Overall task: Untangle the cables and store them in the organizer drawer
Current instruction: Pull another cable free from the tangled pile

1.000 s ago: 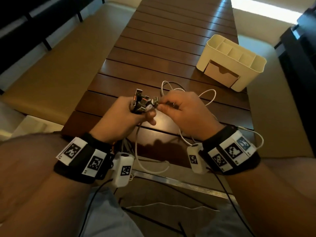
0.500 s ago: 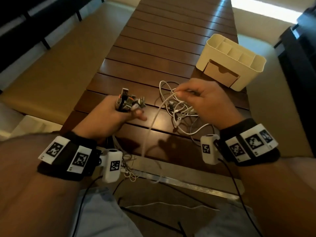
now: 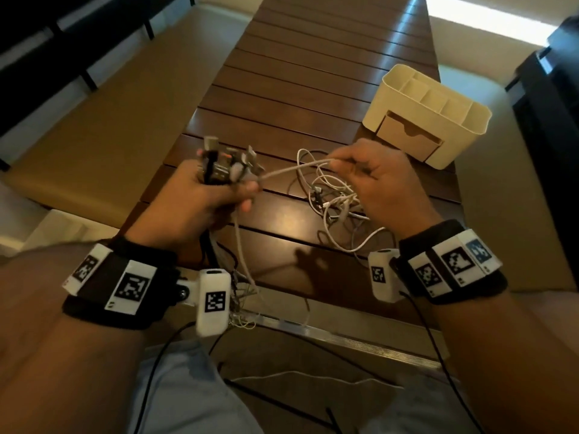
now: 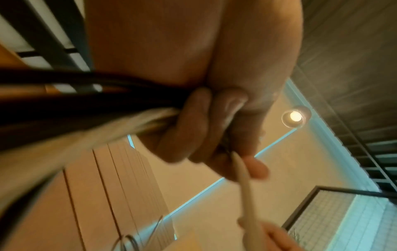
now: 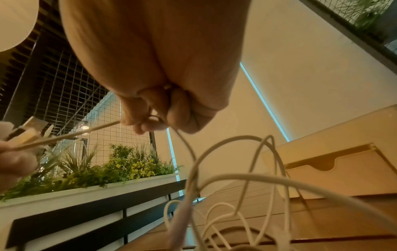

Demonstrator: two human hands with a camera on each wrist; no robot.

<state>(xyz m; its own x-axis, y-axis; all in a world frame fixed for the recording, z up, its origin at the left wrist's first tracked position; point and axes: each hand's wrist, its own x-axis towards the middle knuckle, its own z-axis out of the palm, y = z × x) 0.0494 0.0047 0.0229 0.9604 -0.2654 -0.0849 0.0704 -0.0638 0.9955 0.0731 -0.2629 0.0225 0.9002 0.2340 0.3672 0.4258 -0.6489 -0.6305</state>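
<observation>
My left hand (image 3: 203, 195) grips a bundle of cable plugs (image 3: 225, 164), their ends sticking up above the fist; black and white cords trail down from it past the table edge. In the left wrist view the curled fingers (image 4: 193, 129) wrap those cords. My right hand (image 3: 369, 180) pinches one white cable (image 3: 294, 169) stretched taut to the left hand. Under the right hand a tangle of white cables (image 3: 338, 205) lies on the wooden table (image 3: 282, 89). The right wrist view shows the pinch (image 5: 148, 118) and loops (image 5: 236, 178) hanging below. The cream organizer (image 3: 432, 114) has its drawer (image 3: 407, 139) closed.
The slatted table runs away from me, with beige benches (image 3: 94, 114) on both sides. A metal strip (image 3: 313, 327) edges the table's near end. Black and white sensor cords (image 3: 282, 377) cross my lap. A planter of greenery (image 5: 96, 171) stands beyond.
My right hand has drawn one white cable out taut from the left hand's bundle. The cable tangle dropped onto the table, and both hands have moved slightly apart.
</observation>
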